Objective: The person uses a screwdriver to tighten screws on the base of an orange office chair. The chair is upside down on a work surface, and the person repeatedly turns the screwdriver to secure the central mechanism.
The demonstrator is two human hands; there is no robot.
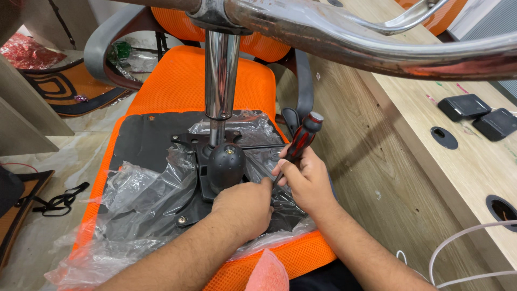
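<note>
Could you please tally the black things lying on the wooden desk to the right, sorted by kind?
Black rectangular pads: 2
Black round cable holes in the desk: 2
Total: 4

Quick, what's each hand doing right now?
Left hand: closed, resting on the black chair plate; held item cannot be told.
Right hand: closed on screwdriver.

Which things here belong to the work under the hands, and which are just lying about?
In use:
- right hand gripping the red-and-black screwdriver
- left hand on the black seat plate
- chrome column
- clear plastic wrap

Lying about:
- two black boxes on the wooden desk
- black straps on the floor
- white cable
</note>
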